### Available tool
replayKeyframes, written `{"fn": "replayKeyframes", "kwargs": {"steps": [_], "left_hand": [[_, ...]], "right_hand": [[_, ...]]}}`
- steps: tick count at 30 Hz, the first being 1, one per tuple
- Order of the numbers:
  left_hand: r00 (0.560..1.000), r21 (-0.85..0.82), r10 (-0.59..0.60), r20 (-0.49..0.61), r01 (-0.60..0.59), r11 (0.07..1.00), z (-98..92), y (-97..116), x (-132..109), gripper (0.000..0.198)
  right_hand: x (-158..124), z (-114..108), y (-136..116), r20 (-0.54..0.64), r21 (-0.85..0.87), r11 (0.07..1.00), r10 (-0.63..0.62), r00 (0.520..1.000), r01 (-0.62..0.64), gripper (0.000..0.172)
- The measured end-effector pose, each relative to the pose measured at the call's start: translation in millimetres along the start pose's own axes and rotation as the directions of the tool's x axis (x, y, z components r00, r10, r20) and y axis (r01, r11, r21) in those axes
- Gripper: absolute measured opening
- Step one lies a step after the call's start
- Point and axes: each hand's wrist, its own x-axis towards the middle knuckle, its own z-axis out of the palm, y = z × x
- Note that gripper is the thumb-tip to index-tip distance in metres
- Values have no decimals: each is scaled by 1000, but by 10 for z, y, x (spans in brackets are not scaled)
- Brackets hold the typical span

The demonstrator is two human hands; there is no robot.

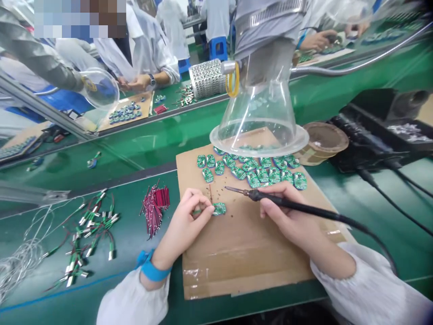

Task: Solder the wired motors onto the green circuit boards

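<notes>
My left hand pinches a small green circuit board against the brown cardboard sheet. My right hand grips a black soldering iron like a pen, its metal tip a little above the board and apart from it. Several matching green boards lie in a loose group on the cardboard, just ahead of my hands. Tiny dark bits are scattered around them. A blue band circles my left wrist.
A clear fume hood hangs over the far cardboard edge. A brass tip-cleaner pot and a black soldering station stand to the right. Red-wired pins and wired parts lie left. A co-worker's hands work beyond.
</notes>
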Motion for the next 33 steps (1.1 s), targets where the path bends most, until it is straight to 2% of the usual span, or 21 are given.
{"fn": "replayKeyframes", "kwargs": {"steps": [2,4,7,17,33], "left_hand": [[999,-21,-13,31,14,1000,17,19,24,9],[998,-25,-31,47,32,999,42,30,42,10],[998,-1,-49,45,49,999,78,37,56,9],[998,36,-9,59,7,999,102,31,49,7],[998,93,22,66,-28,995,108,67,81,10]], "right_hand": [[20,-13,6,-61,-5,1000,13,998,-14,13],[38,-28,19,-91,7,1000,26,995,-25,18],[44,-43,35,-61,11,999,40,997,-39,23],[65,-28,12,68,-38,999,0,998,3,16],[52,-20,31,95,-51,998,-24,995,29,10]]}}
